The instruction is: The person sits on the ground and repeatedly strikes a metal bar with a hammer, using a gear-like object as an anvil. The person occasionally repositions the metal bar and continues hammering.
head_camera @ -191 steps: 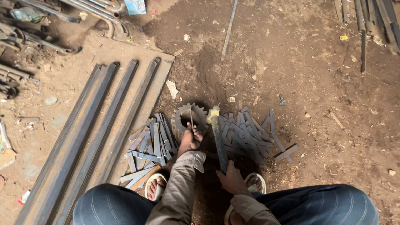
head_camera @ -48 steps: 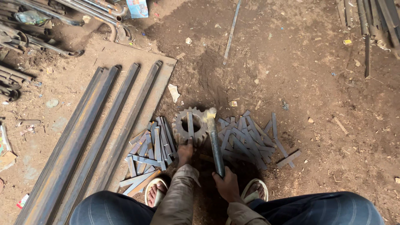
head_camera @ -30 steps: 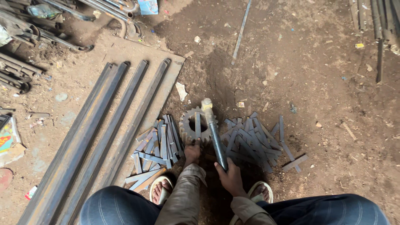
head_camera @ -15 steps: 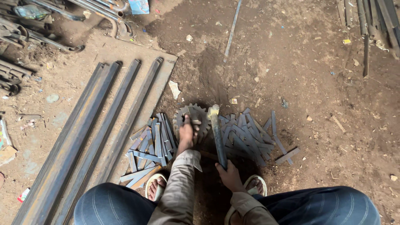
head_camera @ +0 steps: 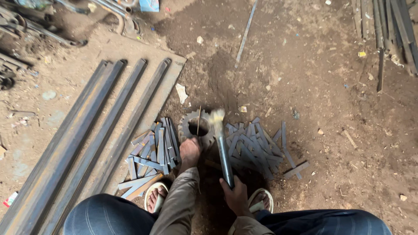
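I squat on a dirt floor, knees at the bottom edge. My left hand pinches a thin flat metal strip that stands on edge across a toothed gear ring lying on the ground. My right hand grips the dark handle of a hammer; its head is blurred, just right of the strip above the gear's right side. A pile of short flat metal pieces lies left of the gear, and another pile lies to its right.
Several long steel bars lie diagonally on a metal sheet at left. My sandalled feet are beside the piles. A thin rod lies at the top centre, more bars at top right, scrap metal at top left.
The hammer has swung over the last seconds; its head is now blurred by the strip on the gear. My left hand keeps the strip on the gear. The camera view shifted slightly.
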